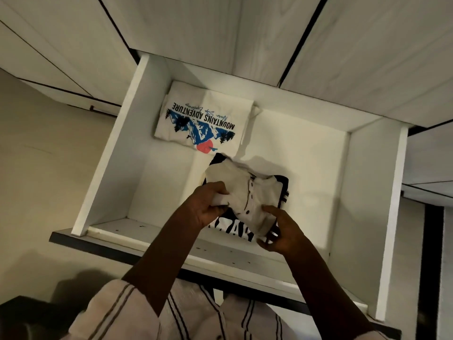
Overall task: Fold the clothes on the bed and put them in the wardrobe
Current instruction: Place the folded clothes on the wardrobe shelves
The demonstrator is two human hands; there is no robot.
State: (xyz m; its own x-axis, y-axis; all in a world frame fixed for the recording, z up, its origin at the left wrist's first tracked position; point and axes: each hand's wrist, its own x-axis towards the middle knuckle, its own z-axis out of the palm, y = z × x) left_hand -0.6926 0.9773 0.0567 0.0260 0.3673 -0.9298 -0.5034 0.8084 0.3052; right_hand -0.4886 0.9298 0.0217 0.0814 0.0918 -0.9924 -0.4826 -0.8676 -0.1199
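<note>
An open drawer of the wardrobe is seen from above, white inside and drawn out toward the person. Three garments are noted within its walls. A folded white T-shirt, printed with a blue mountain scene, a red disc and the words "MOUNTAINS ADVENTURE", lies flat on the drawer floor in the far left corner, close to the back wall. A dark folded garment with white lettering lies in the middle of the drawer toward the near wall, just beside the white T-shirt; the lettering is mostly covered and cannot be read. A cream buttoned garment, folded small with a row of dark buttons showing, is held directly over the dark folded garment; whether it rests upon it cannot be determined. The left hand is curled round the left edge of the cream buttoned garment, with cloth bunched under the fingers. The right hand pinches the lower right edge of the same garment between thumb and fingers. Both forearms are extended over the near wall of the drawer. A striped shirt worn by the person is visible at the bottom of the view, and a beige floor is seen to the left of the drawer
</note>
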